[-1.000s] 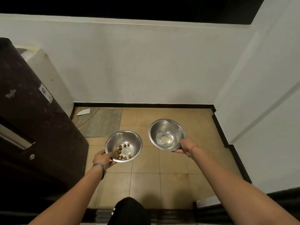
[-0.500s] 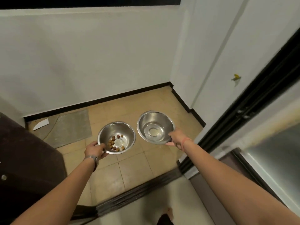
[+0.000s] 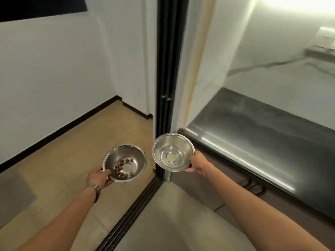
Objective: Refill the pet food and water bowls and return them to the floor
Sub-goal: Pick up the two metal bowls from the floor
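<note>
I hold two steel bowls in the air above the floor. My left hand (image 3: 98, 178) grips the near-left rim of the food bowl (image 3: 137, 160), which has several brown kibble pieces (image 3: 122, 168) in its bottom. My right hand (image 3: 197, 163) grips the right rim of the water bowl (image 3: 164, 144), which holds a little clear water at its base. The two bowls hang side by side, a small gap between them. A metal watch sits on my left wrist.
A black sliding-door frame (image 3: 167, 69) stands straight ahead, its floor track (image 3: 130, 212) running toward me. A dark shiny countertop (image 3: 272, 142) with cabinet handles below lies to the right. Tan tiled floor (image 3: 72, 156) and a grey mat (image 3: 12, 196) are on the left.
My view has swung right, away from the tiled corner: the door frame and countertop came into sight. Both bowls stay in my hands and have moved with me toward the counter.
</note>
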